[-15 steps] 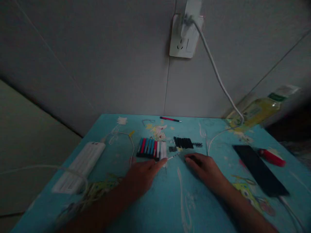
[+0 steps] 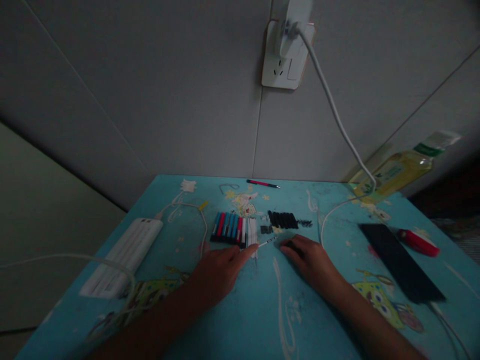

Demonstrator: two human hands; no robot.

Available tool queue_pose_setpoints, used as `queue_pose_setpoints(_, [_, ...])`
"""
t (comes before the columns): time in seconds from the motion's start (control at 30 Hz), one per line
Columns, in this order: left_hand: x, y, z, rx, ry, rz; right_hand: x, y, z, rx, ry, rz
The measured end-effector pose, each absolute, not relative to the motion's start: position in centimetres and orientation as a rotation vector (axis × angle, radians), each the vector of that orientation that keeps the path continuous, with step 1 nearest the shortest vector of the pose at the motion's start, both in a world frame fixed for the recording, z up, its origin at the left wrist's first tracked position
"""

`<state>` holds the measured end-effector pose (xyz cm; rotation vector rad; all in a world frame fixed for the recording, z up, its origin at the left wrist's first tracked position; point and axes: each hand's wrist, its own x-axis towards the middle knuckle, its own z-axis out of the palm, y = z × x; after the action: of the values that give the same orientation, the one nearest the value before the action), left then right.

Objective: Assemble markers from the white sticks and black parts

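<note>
My left hand [image 2: 219,270] is closed on a thin white pen refill [image 2: 267,241], whose dark-marked tip points to the right. Just right of that tip, my right hand [image 2: 309,260] has its fingers curled together; a dark spot shows at them, too dim to name. Beyond my left hand lies a row of blue and red pen barrels [image 2: 228,227]. White refills [image 2: 252,232] lie side by side along its right. Farther right are a row of short black pieces [image 2: 283,220], a small dark heap [image 2: 304,223] and small grey pieces [image 2: 266,229].
A red and black pen [image 2: 263,184] lies near the wall. To the left is a white power strip [image 2: 125,255] with cables. On the right are a dark phone-like slab [image 2: 399,260], a red object [image 2: 418,243] and a bottle of yellow liquid [image 2: 399,172]. A white cable [image 2: 330,100] hangs from the socket.
My right hand has moved slightly left, closer to the refill's tip. The left hand still holds the refill in the same place.
</note>
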<state>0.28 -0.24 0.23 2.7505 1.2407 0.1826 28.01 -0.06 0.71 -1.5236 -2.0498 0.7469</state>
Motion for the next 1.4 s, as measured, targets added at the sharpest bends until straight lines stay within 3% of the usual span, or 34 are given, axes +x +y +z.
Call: queue_pose_setpoints(1.4, [0.23,-0.19,0.06,2.75,1.249,0.197,27.76,0.5,0.26,-1.526,-1.97,0.668])
